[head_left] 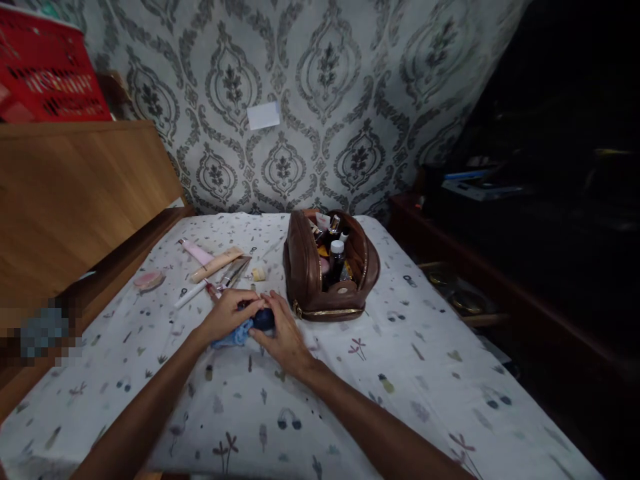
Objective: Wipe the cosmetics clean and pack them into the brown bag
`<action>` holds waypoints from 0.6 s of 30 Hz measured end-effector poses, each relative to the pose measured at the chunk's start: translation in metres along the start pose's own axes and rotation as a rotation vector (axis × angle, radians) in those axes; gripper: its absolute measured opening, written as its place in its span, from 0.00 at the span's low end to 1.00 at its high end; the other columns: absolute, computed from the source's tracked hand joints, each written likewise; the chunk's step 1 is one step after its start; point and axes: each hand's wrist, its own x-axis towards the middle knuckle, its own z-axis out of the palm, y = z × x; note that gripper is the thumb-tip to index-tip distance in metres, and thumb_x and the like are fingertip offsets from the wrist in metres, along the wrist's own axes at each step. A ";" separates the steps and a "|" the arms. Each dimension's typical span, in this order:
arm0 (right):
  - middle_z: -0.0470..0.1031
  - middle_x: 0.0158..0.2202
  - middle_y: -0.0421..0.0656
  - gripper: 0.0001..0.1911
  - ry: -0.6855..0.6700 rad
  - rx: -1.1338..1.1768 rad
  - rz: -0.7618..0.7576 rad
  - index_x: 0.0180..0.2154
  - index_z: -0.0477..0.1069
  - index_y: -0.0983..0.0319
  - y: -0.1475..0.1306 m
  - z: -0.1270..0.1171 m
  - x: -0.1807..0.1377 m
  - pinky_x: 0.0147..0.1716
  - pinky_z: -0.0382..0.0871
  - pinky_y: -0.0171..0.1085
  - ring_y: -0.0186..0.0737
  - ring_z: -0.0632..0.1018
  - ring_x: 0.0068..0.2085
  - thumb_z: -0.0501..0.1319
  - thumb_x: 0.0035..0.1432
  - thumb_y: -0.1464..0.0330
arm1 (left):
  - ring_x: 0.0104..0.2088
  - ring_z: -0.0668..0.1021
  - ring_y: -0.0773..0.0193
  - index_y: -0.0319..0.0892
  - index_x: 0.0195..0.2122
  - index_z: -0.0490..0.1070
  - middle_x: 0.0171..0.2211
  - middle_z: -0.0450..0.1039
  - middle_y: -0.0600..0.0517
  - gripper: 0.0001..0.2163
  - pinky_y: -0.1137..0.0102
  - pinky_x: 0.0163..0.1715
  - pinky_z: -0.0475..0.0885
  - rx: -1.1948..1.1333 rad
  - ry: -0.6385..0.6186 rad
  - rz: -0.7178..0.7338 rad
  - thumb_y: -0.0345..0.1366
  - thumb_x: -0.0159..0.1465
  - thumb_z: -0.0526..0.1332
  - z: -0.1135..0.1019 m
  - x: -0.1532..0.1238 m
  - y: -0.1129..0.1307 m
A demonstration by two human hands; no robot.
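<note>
My left hand (229, 313) and my right hand (283, 332) meet over the white patterned tablecloth (400, 373). Between them sits a small dark blue object (263, 319), gripped from both sides. A light blue cloth (234, 335) lies bunched under my left hand, whose fingers curl over it. Just right of my hands stands an open brown leather cosmetics bag (305, 267) with bottles and tubes sticking up inside.
Several cosmetics lie left of the bag: a pink tube (197, 252), a beige tube (216, 264), a round pink compact (149, 279), pencils and brushes (233, 273). A wooden board (75, 200) stands at left, with a red crate (47, 67) above. Dark shelves are at right.
</note>
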 end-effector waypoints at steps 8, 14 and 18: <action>0.70 0.57 0.52 0.37 0.060 0.099 0.100 0.60 0.58 0.63 0.000 -0.003 0.005 0.59 0.66 0.50 0.49 0.72 0.58 0.66 0.49 0.72 | 0.25 0.71 0.68 0.40 0.24 0.70 0.22 0.70 0.55 0.14 0.73 0.29 0.64 0.022 0.204 0.061 0.41 0.65 0.57 0.024 0.032 -0.012; 0.66 0.63 0.52 0.37 0.053 0.010 0.055 0.61 0.61 0.60 0.006 -0.004 0.004 0.64 0.59 0.51 0.48 0.66 0.65 0.67 0.49 0.74 | 0.26 0.72 0.65 0.41 0.27 0.71 0.22 0.69 0.54 0.15 0.72 0.28 0.67 -0.224 0.396 -0.147 0.46 0.65 0.56 0.031 0.037 -0.049; 0.61 0.66 0.52 0.39 0.013 -0.030 0.041 0.63 0.58 0.60 0.008 -0.003 0.002 0.66 0.56 0.51 0.48 0.61 0.68 0.65 0.50 0.75 | 0.31 0.75 0.62 0.41 0.30 0.73 0.27 0.73 0.51 0.18 0.69 0.34 0.70 -0.261 0.320 -0.131 0.48 0.68 0.52 0.032 0.032 -0.056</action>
